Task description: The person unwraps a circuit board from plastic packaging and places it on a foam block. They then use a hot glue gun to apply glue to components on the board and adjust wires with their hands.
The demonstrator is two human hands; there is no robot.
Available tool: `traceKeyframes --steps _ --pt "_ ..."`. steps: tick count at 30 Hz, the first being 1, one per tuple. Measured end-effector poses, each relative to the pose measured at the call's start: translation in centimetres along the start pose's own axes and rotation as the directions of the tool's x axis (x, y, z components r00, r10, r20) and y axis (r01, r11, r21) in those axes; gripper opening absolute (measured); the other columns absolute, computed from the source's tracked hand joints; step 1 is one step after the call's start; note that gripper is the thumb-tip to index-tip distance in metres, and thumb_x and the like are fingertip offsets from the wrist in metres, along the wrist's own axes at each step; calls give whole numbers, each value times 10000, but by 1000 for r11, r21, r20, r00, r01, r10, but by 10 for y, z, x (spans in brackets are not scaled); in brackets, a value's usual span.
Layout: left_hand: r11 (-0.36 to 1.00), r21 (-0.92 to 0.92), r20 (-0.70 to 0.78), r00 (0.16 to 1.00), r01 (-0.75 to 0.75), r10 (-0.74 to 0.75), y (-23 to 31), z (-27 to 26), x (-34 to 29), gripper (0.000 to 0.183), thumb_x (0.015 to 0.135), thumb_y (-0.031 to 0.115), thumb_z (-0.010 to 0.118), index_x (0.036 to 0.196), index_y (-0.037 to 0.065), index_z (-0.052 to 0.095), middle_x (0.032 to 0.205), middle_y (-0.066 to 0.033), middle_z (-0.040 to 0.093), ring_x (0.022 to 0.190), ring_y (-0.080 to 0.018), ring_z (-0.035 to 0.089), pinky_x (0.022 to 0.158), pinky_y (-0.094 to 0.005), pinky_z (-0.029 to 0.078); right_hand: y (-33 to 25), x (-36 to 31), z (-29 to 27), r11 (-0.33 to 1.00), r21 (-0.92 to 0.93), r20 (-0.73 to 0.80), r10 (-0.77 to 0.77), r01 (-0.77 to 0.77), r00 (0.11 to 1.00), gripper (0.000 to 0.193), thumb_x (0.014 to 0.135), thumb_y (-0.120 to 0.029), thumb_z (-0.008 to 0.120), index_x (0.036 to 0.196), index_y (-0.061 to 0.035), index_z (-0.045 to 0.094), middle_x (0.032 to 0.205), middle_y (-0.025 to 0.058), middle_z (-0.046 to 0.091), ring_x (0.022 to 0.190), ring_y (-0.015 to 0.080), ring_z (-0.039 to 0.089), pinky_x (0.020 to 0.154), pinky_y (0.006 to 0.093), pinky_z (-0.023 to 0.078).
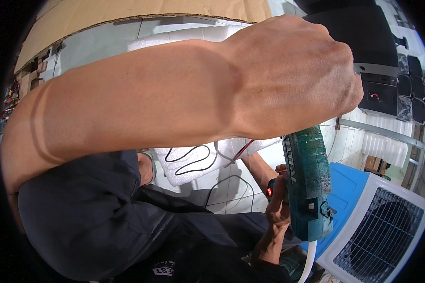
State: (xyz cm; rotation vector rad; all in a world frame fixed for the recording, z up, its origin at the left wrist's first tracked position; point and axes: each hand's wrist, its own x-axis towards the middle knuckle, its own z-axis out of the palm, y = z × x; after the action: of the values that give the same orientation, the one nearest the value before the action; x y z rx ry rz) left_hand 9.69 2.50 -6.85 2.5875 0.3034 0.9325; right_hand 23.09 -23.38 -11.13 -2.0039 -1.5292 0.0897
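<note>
My left forearm crosses the view from the left edge, and my left hand (293, 80) is closed, back upward, with its fingers hidden underneath. Below it a worn teal corded power tool (310, 184) stands lengthwise, its upper end covered by that hand. A white cord (310, 264) leaves its lower end. My right hand (279, 207) closes against the tool's left side, partly hidden behind it. By those fingers is a small dark thing with a red glow (269, 191). Red and black wires (241, 152) run out from under my left wrist.
White foam (193, 172) with a thin black cable lies on the tiled floor (226, 193). Cardboard (141, 10) spans the top. To the right stand a blue and white grilled appliance (382, 231) and a large black box-like object (354, 37). A metal rail (387, 133) runs between them.
</note>
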Motion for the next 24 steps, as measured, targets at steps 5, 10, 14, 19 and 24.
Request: traceKeyframes --steps 5,10,14,19,24 --pt "999 35 -37 999 7 -6 1 -4 -7 101 897 143 678 833 85 731 780 -91 735 715 -224 750 765 -330 638 -8 2 14 998 70 -52 11 -7 999 142 972 22 557 1026 41 687 932 176 685 871 271 670 791 404 542" --pt "1000 18 -44 999 10 -9 1 -6 -7 90 897 131 678 841 86 732 785 -94 737 726 -229 754 760 -330 640 -8 -5 17 989 9 -97 146 -146 984 131 965 31 565 1017 42 685 929 169 682 855 260 665 785 397 539" --pt "993 -113 46 999 18 -13 0 -20 -1 80 896 126 681 853 85 736 795 -99 742 736 -232 758 757 -328 642 -1 -5 5 992 -99 -25 70 -72 997 121 963 24 572 1010 41 682 924 168 681 846 257 663 782 391 537" --pt "999 29 -163 986 -19 24 2 -12 -17 83 895 135 689 870 77 743 814 -110 748 743 -230 761 765 -335 645 -4 4 3 999 -49 42 -4 6 999 114 964 29 566 993 41 675 909 167 677 829 256 657 775 389 534" --pt "1000 27 -71 997 -11 13 1 -3 -5 94 895 150 694 866 75 744 812 -110 749 743 -229 762 770 -336 645 -4 0 1 995 -100 13 8 -7 1000 110 967 34 557 976 59 664 905 170 676 825 259 655 775 390 532"
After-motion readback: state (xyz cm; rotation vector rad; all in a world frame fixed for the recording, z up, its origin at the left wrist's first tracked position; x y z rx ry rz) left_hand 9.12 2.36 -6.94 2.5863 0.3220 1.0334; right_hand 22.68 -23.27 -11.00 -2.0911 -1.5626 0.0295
